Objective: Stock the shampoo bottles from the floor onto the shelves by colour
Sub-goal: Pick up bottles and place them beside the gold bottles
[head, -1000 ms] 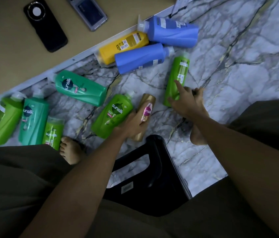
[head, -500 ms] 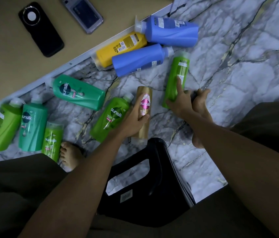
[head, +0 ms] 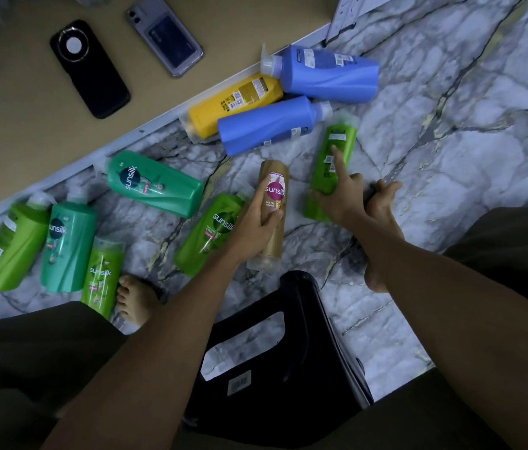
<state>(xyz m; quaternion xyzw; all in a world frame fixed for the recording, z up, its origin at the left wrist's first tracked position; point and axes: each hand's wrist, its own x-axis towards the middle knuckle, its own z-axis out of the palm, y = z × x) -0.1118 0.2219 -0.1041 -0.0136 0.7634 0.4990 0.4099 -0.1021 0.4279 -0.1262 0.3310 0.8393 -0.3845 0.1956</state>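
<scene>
Shampoo bottles lie scattered on the marble floor (head: 451, 157). My left hand (head: 256, 228) is wrapped around a gold bottle (head: 272, 190) with a pink label, its cap end pointing toward me. My right hand (head: 344, 199) grips the lower end of a slim light-green bottle (head: 342, 138), with the index finger stretched along its label. Two blue bottles (head: 327, 76) (head: 266, 128) and a yellow bottle (head: 233, 105) lie by the shelf edge. A teal bottle (head: 155, 183) and a green bottle (head: 210, 232) lie left of my left hand.
At the far left three more bottles lie together: light green (head: 12, 245), teal (head: 68, 245), small green (head: 103, 274). The beige shelf board (head: 29, 125) carries two phones (head: 89, 68) (head: 165, 37). A black stool (head: 272, 368) stands between my legs. My bare feet (head: 133, 300) (head: 379, 222) rest on the floor.
My left hand has closed on the gold bottle and tipped it up toward the shelf. My right hand slid onto the slim green bottle and gripped its lower end.
</scene>
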